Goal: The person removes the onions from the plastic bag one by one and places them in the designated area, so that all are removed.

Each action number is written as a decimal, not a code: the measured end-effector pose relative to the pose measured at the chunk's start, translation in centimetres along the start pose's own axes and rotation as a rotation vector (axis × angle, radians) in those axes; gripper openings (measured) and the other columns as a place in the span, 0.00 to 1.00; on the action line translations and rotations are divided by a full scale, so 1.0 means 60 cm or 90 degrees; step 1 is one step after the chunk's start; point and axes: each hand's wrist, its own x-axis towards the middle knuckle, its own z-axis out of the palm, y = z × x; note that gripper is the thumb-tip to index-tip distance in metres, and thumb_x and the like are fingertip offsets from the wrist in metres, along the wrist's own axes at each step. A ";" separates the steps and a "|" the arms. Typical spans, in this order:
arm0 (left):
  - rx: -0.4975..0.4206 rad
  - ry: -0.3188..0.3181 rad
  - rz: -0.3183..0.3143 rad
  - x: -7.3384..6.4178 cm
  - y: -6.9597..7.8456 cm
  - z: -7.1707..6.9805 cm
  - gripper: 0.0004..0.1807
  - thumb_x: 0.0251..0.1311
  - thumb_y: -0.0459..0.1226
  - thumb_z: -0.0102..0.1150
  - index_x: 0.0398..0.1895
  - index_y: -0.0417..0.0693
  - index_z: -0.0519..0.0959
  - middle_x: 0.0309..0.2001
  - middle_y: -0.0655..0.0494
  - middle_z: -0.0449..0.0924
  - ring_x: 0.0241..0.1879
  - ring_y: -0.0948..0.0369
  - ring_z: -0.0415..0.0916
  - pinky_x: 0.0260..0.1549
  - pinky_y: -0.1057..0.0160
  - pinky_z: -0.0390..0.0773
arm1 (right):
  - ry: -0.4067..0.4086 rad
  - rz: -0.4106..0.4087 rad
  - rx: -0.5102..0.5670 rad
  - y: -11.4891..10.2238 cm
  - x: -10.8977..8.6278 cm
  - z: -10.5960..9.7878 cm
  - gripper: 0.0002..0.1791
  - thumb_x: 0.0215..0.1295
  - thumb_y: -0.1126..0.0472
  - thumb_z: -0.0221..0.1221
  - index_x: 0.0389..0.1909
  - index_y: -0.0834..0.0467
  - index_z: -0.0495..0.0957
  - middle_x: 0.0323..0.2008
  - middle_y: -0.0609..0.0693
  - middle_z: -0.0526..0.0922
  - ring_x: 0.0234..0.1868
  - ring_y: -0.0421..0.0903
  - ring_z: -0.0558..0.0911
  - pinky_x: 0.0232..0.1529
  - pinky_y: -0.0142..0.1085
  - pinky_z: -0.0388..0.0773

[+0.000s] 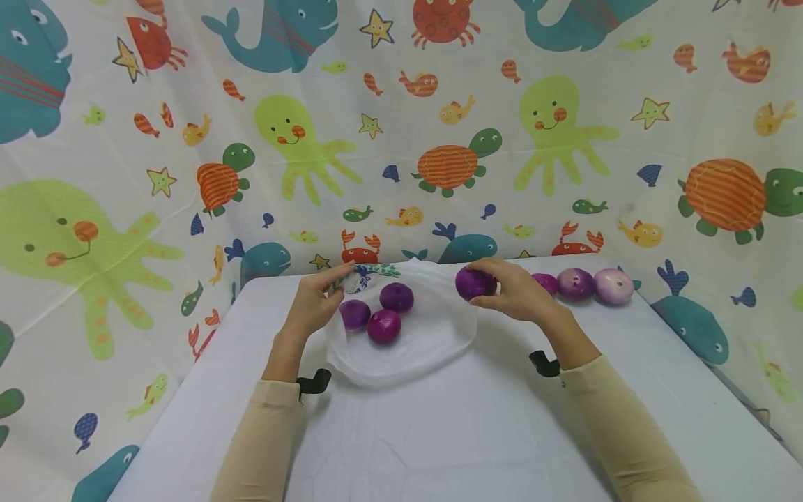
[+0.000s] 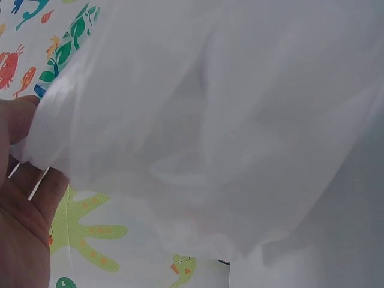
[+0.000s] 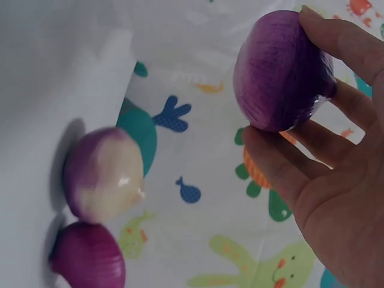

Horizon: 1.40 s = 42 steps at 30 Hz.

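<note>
My right hand (image 1: 509, 289) grips a purple onion (image 1: 475, 284) between thumb and fingers, held up at the right side of a thin white plastic bag (image 1: 433, 345). With my left hand (image 1: 316, 301) I pinch the left edge of the bag, near a strip with a green leaf print (image 1: 383, 270). Three more purple onions, one of them a dark onion (image 1: 396, 298), sit close together in the bag's spread mouth. From the left wrist, the raised bag sheet (image 2: 180, 120) fills most of the view and hides the onions.
On the right of the white table (image 1: 414, 446), three onions stand in a row behind my right hand, the last one a pale onion (image 1: 614, 286). A curtain (image 1: 389, 230) printed with sea animals hangs behind the table and along its sides.
</note>
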 end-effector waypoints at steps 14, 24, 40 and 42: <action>0.000 0.008 0.019 0.001 -0.006 0.002 0.28 0.63 0.21 0.55 0.65 0.48 0.82 0.65 0.53 0.82 0.47 0.56 0.78 0.37 0.75 0.73 | 0.020 0.040 -0.035 0.066 -0.036 -0.042 0.35 0.61 0.55 0.74 0.69 0.48 0.75 0.67 0.56 0.78 0.65 0.61 0.76 0.62 0.63 0.77; 0.007 0.013 0.032 0.003 0.001 -0.003 0.28 0.63 0.21 0.55 0.65 0.47 0.82 0.64 0.53 0.83 0.45 0.57 0.78 0.36 0.75 0.72 | 0.041 0.064 -0.041 0.094 -0.058 -0.074 0.37 0.61 0.57 0.74 0.72 0.52 0.74 0.71 0.62 0.73 0.69 0.66 0.73 0.66 0.66 0.71; 0.003 0.010 0.023 0.002 -0.002 -0.003 0.28 0.63 0.21 0.54 0.65 0.48 0.82 0.65 0.54 0.82 0.43 0.58 0.77 0.36 0.74 0.72 | 0.036 0.148 -0.047 0.116 -0.084 -0.110 0.38 0.64 0.52 0.71 0.74 0.52 0.70 0.69 0.64 0.75 0.65 0.68 0.75 0.60 0.66 0.76; 0.001 0.013 0.028 0.002 -0.003 -0.003 0.28 0.63 0.21 0.55 0.65 0.48 0.82 0.64 0.54 0.83 0.44 0.58 0.77 0.36 0.74 0.72 | 0.035 0.148 -0.046 0.120 -0.087 -0.115 0.39 0.65 0.52 0.71 0.74 0.53 0.69 0.69 0.66 0.74 0.65 0.69 0.75 0.60 0.67 0.75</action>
